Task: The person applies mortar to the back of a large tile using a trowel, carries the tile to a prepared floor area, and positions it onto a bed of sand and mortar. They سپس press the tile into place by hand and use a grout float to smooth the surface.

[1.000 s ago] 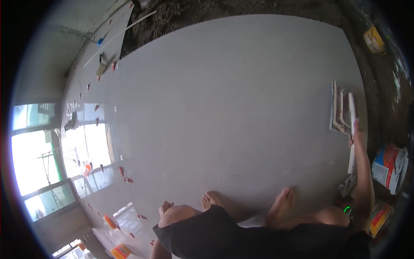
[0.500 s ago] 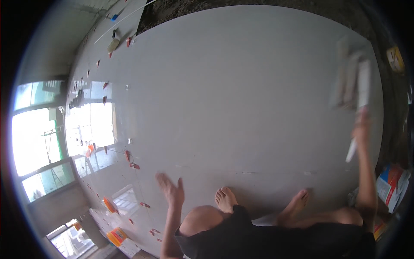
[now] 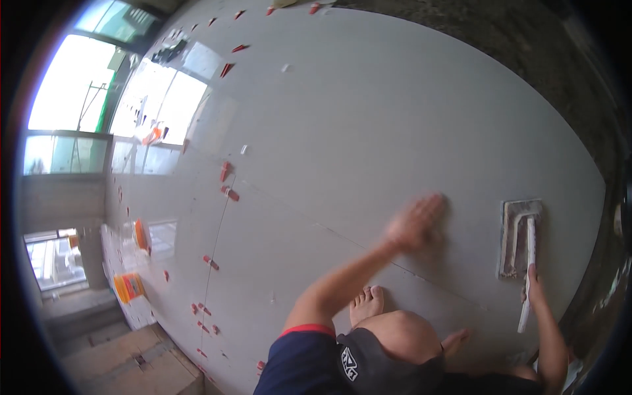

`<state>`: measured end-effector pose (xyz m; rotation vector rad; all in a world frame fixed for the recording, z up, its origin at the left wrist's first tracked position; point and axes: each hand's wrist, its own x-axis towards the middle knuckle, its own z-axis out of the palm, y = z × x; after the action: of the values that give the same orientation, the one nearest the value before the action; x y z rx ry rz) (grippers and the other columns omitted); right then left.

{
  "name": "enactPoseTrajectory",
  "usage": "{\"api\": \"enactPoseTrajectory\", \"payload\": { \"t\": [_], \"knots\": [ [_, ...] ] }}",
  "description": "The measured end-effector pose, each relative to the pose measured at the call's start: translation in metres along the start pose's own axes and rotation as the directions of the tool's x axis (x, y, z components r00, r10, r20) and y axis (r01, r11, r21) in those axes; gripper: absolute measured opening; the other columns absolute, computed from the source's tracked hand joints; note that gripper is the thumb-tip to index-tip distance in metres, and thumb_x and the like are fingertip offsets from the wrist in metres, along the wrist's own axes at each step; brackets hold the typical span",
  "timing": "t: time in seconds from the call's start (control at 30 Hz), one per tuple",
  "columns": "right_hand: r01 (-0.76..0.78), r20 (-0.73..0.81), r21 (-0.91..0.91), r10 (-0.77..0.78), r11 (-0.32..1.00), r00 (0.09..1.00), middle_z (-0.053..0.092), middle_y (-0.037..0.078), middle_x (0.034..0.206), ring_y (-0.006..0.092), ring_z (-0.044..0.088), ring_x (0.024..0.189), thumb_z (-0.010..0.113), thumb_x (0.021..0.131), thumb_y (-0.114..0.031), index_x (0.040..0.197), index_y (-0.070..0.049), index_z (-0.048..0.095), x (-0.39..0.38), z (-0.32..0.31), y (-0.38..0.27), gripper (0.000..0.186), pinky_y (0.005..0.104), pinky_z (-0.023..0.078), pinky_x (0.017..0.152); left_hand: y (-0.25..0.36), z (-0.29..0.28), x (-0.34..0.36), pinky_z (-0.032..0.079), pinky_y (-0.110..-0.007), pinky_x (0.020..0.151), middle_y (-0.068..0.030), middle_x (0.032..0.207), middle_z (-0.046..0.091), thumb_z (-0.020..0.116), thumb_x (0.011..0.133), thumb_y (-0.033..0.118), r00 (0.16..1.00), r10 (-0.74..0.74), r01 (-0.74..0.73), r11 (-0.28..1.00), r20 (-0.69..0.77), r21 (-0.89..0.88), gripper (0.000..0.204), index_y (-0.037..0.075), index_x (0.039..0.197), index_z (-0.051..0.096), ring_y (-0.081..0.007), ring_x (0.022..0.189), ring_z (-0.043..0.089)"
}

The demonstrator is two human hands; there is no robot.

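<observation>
My right hand [image 3: 536, 288] is closed round the long white handle of a rectangular flat float [image 3: 508, 240]. Its grey, smeared plate lies over the right part of a large grey tile slab [image 3: 368, 131], and I cannot tell whether it touches. Left of it, my left hand [image 3: 420, 222] is stretched out over the slab, blurred, fingers extended and holding nothing. Whether its palm rests on the surface is unclear. My bare feet stand on the slabs, near a thin joint line below the left hand.
Red levelling wedges [image 3: 230, 193] line the joints at left, with white clips [image 3: 244, 150] nearby. An orange bucket [image 3: 128, 288] stands at lower left, below another orange object [image 3: 141, 235]. Rough dark ground [image 3: 526, 72] borders the slab's far and right edges. Bright windows [image 3: 72, 85] are at left.
My view has turned, and I lean further right. The float has come nearer and lower over the slab in my right hand. My left hand has swung right and forward across the slab.
</observation>
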<state>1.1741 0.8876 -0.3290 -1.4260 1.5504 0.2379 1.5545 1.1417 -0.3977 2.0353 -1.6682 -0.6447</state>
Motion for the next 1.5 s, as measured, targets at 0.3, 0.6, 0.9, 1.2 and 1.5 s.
{"api": "enactPoseTrajectory", "payload": {
  "t": [0.3,0.6,0.9,1.2,1.5],
  "knots": [
    [0.121,-0.316,0.229,-0.044,0.966,0.948,0.041,-0.004,0.051,0.0066,0.037,0.033,0.051,0.082,-0.067,0.087,-0.014,0.051,-0.063,-0.037,-0.161,0.054,0.0203,0.028,0.03,-0.227,-0.165,-0.121,0.005,-0.043,0.114,-0.0274,0.149,0.013,0.03,0.092,0.058,0.069,-0.841,0.997,0.041,-0.537,0.065,0.085,-0.01,0.14,0.02,-0.0376,0.141,0.007],
    [0.733,-0.717,0.191,-0.417,0.653,0.559,0.047,0.001,0.058,0.0073,0.037,0.033,0.048,0.086,-0.061,0.098,-0.008,0.054,0.012,-0.003,-0.314,0.055,0.0218,0.028,0.029,-0.202,-0.127,-0.074,0.006,-0.041,0.114,-0.023,0.151,0.013,0.035,0.092,0.053,0.323,-0.709,0.928,0.367,-0.627,0.063,0.081,-0.009,0.141,0.018,-0.0322,0.142,0.007],
    [0.019,0.005,-0.195,-0.018,0.981,1.0,0.053,0.007,0.062,0.0113,0.038,0.03,0.043,0.091,-0.057,0.099,-0.002,0.052,0.006,0.187,-0.325,0.057,0.0275,0.029,0.025,-0.19,-0.144,-0.086,0.008,-0.041,0.114,-0.0227,0.15,0.015,0.041,0.089,0.047,0.319,-0.753,0.908,0.417,-0.576,-0.042,0.079,-0.009,0.141,0.02,-0.0331,0.141,0.01],
    [0.69,-0.426,0.178,-0.578,0.701,0.697,0.034,-0.003,0.053,0.0067,0.035,0.037,0.041,0.085,-0.069,0.078,-0.009,0.046,-0.022,0.167,-0.457,0.061,0.021,0.028,0.033,-0.197,-0.152,-0.084,0.006,-0.041,0.115,-0.0218,0.151,0.012,0.042,0.089,0.045,0.307,-0.789,0.902,0.419,-0.532,-0.102,0.079,-0.008,0.142,0.017,-0.0326,0.142,0.007],
    [0.241,0.432,-0.017,-0.21,0.97,0.877,0.042,0.002,0.051,0.0092,0.039,0.035,0.043,0.09,-0.061,0.069,-0.01,0.041,-0.021,0.275,-0.455,0.055,0.0261,0.032,0.033,-0.197,-0.155,-0.09,0.006,-0.044,0.114,-0.0251,0.15,0.011,0.043,0.088,0.043,0.348,-0.797,0.874,0.466,-0.493,-0.137,0.08,-0.011,0.14,0.017,-0.0365,0.141,0.006]
  ]
}}
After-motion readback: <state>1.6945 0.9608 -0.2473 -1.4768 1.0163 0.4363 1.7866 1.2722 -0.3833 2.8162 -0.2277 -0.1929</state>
